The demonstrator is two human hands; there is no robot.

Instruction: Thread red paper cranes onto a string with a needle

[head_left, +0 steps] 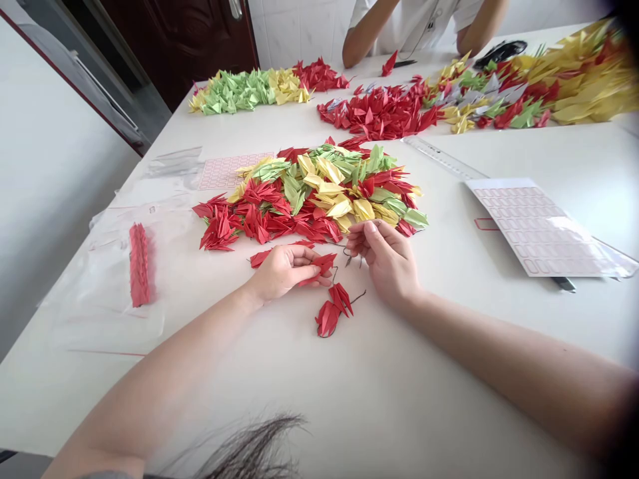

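Note:
My left hand (287, 274) is closed on a red folded paper crane (324, 263), pinching it between thumb and fingers just above the table. Thin black cord (348, 258) runs between my hands, reaching the pinched fingertips of my right hand (387, 256); its exact hold is partly hidden. Below them, two red paper cranes (335, 309) lie on the table with black cord around them. Behind my left fingers more red folded paper (259, 258) shows. Just beyond both hands spreads a pile of red, yellow and green folded cranes (314, 193).
Clear plastic bags (114, 266) lie at left, one holding a red folded stack (139, 265). At right are a printed sticker sheet (529, 223) and a clear ruler (444, 158). More crane piles (379, 113) line the far side, where another person (414, 30) sits.

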